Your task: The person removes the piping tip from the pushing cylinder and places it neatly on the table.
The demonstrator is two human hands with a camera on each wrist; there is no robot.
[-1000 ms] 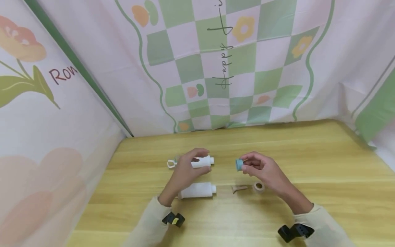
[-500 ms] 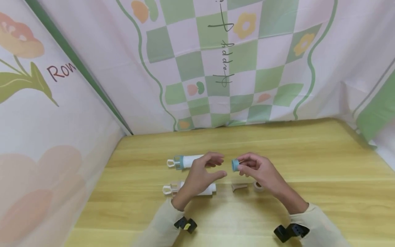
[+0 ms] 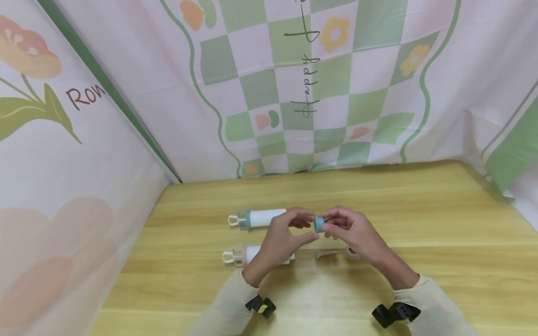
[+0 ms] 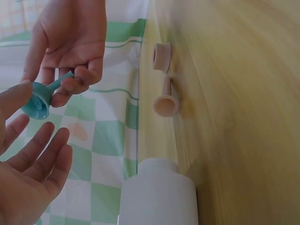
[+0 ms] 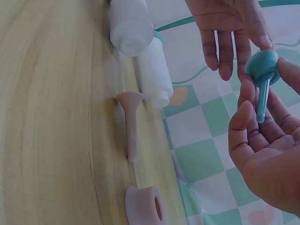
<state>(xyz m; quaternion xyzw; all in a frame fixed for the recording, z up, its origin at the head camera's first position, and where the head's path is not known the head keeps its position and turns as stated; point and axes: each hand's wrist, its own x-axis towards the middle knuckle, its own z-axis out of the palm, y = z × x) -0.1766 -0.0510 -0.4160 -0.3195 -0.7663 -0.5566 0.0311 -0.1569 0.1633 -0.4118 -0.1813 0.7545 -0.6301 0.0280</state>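
My right hand (image 3: 357, 231) pinches a teal funnel-shaped nozzle (image 5: 262, 65) between thumb and fingers, above the table. Its thin stem points back toward the right palm, and its wide mouth faces my left hand (image 3: 286, 238). The left thumb and fingertips come right up to the rim of the teal mouth, with the other left fingers spread and fairly straight. Behind the left hand lies a white bottle (image 3: 262, 218) with a teal collar and a white loop handle. A similar bottle (image 3: 252, 253) with a beige collar lies nearer, partly hidden by the left wrist.
On the wooden table (image 3: 441, 205), below the hands, lie a beige funnel-shaped nozzle (image 5: 130, 122) and a beige ring (image 5: 140, 206). A patterned curtain (image 3: 294, 93) hangs along the table's far edge, with another (image 3: 84, 196) at the left.
My left hand has moved right, off the teal-collared bottle, to the rim of the teal nozzle. The right hand has shifted slightly left with the nozzle.
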